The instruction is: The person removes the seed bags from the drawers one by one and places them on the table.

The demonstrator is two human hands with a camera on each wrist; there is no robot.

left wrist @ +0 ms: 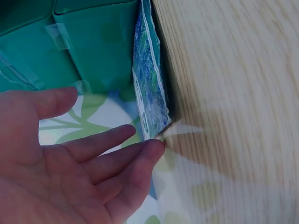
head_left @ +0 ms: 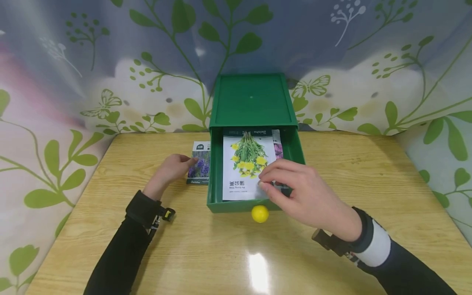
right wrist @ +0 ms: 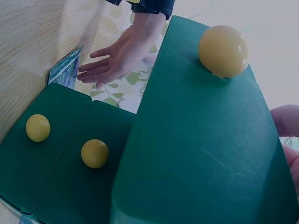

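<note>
A green drawer cabinet stands at the far middle of the wooden table, its upper drawer pulled out toward the near side. In that drawer lies a dandelion seed packet, face up, its lettering upside down from the near side; a packet with pink flowers peeps out beneath it on the right. The right hand reaches over the drawer's near right corner, fingers bent, thumb and fingertips close together above the dandelion packet; whether this grip pinches anything cannot be told.

Left of the drawer, a lavender seed packet is on the table, partly hidden by the drawer's side. The left hand is at its left edge, fingers extended and thumb well apart from them, its grip holding nothing; whether the fingertips touch the packet is unclear.

A yellow knob sits on the drawer front. Below, two lower drawers stand side by side, closed, each with a similar knob. A leaf-patterned cloth hangs behind the cabinet.
</note>
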